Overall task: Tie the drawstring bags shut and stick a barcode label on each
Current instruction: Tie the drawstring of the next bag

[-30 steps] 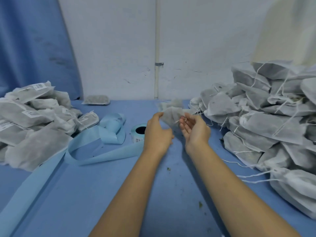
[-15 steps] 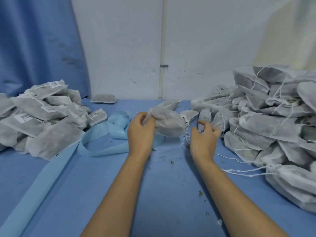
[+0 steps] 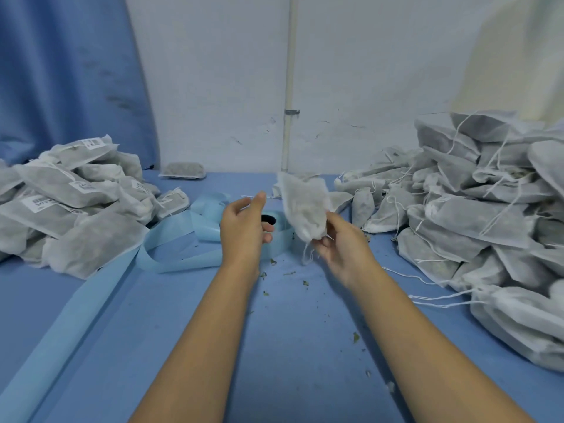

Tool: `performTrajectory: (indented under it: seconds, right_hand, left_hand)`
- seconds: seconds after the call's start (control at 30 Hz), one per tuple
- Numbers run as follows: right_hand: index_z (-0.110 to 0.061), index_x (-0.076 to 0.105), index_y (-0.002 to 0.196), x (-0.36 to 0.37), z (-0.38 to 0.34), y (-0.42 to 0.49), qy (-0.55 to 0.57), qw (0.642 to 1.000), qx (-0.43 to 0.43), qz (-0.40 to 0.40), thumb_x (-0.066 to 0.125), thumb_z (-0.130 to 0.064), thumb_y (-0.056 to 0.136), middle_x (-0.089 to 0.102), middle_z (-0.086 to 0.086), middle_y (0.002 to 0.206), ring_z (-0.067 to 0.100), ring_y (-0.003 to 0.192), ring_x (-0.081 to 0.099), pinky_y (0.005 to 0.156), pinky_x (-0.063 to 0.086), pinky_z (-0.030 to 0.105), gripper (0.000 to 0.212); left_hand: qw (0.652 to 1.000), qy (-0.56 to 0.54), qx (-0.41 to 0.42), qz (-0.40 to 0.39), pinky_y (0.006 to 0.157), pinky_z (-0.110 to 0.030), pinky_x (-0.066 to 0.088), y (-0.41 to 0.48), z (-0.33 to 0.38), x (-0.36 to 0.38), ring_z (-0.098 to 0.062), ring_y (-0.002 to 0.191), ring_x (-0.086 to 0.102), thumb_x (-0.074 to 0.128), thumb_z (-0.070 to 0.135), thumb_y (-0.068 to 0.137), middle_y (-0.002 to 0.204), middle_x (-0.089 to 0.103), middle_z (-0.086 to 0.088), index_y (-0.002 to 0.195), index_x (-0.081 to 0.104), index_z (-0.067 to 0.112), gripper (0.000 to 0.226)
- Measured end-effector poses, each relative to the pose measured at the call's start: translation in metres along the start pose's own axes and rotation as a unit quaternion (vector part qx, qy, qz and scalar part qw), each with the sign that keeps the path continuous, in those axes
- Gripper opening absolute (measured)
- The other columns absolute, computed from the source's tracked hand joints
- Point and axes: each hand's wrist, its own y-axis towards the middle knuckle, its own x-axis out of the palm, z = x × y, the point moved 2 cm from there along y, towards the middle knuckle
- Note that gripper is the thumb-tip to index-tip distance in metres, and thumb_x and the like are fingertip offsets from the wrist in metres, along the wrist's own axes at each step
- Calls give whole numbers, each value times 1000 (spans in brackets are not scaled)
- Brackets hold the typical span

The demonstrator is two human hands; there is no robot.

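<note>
My right hand (image 3: 335, 242) pinches a grey-white drawstring bag (image 3: 305, 206) at its lower end, so the bag stands up above the fingers. Its loose white strings dangle below them. My left hand (image 3: 244, 227) hovers just left of the bag with the thumb up and the fingers loosely curled, and I see nothing in it. Behind my left hand sits the light blue label roll (image 3: 276, 236), partly hidden. A pile of bags with barcode labels (image 3: 76, 203) lies at the left. A larger pile of bags with loose strings (image 3: 473, 209) lies at the right.
A long strip of blue label backing (image 3: 171, 239) curls from the roll toward the near left edge of the blue table (image 3: 290, 346). One small bag (image 3: 183, 170) lies by the back wall. Dry crumbs are scattered between my arms.
The bag has passed from my left hand to my right and now points upward. My left hand has let go and drawn slightly away. The label roll shows again.
</note>
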Motion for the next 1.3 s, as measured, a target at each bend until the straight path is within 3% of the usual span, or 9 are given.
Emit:
performTrajectory:
  seconds: [0.2, 0.37, 0.53, 0.63, 0.8, 0.9, 1.0, 1.17, 1.3]
  right_hand:
    - [1, 64, 89, -8, 10, 0, 145, 988, 34, 32, 56, -6, 94, 73, 12, 80, 17, 69, 72, 58, 58, 23, 11]
    - [0, 65, 94, -10, 12, 2, 118, 991, 9, 60, 56, -10, 95, 71, 13, 87, 18, 77, 71, 66, 59, 26, 14]
    - [2, 68, 88, -10, 14, -3, -151, 983, -4, 106, 40, -34, 98, 72, 20, 79, 28, 67, 71, 62, 60, 33, 46]
    - [2, 70, 67, -3, 15, -11, -259, 962, -21, 85, 35, -40, 95, 69, 18, 63, 22, 47, 63, 46, 50, 23, 61]
    - [-5, 65, 66, 8, 16, -19, -179, 981, -69, -26, 57, -12, 88, 63, 8, 58, 15, 50, 57, 57, 49, 26, 24]
    - [-3, 65, 66, 6, 14, -21, -152, 985, -70, -37, 60, -3, 87, 59, 9, 55, 14, 45, 54, 50, 49, 21, 21]
    - [-4, 70, 73, 2, 12, -19, -149, 987, -55, -36, 64, -3, 84, 65, 9, 63, 14, 55, 59, 59, 52, 20, 13]
    - [-8, 71, 76, 0, 15, -14, -104, 994, -35, -16, 63, -3, 83, 70, 4, 71, 10, 66, 65, 73, 53, 24, 12]
    - [-6, 69, 79, -1, 16, -12, -18, 999, 11, -29, 58, -3, 86, 71, 4, 75, 12, 70, 66, 76, 54, 25, 14]
  left_hand:
    - [983, 109, -40, -142, 40, -18, 46, -18, -13, 23, -11, 44, 62, 54, 26, 95, 92, 68, -7, 88, 62, 8, 21]
    - [974, 109, -84, -179, 52, -20, 55, -24, -23, 23, -11, 51, 66, 57, 20, 95, 66, 67, -7, 79, 63, 6, 22]
    - [969, 185, -37, -157, 44, -17, 41, -20, -29, 22, -3, 36, 47, 57, 24, 95, 46, 54, 4, 69, 64, 10, 30]
    - [983, 141, -26, -115, 44, -17, 38, -20, -33, 21, -5, 39, 45, 56, 22, 95, 49, 51, 4, 70, 64, 9, 29]
    - [985, 98, -40, -136, 44, -21, 34, -20, -34, 19, -9, 40, 43, 46, 5, 91, 46, 48, 3, 73, 64, 16, 28]
    - [982, 106, -44, -152, 45, -22, 33, -20, -34, 22, -12, 43, 42, 42, -1, 84, 47, 47, 1, 70, 59, 12, 26]
    - [981, 104, -43, -160, 42, -19, 33, -20, -34, 25, -9, 40, 40, 40, -5, 81, 46, 45, 3, 88, 58, 14, 28]
    - [978, 115, -13, -172, 37, -12, 27, -22, -36, 29, -3, 36, 34, 39, -8, 81, 38, 42, 15, 75, 59, 16, 32]
    - [978, 92, -22, -184, 36, -8, 29, -26, -34, 32, 2, 33, 40, 39, -6, 84, 40, 47, 16, 87, 62, 12, 30]
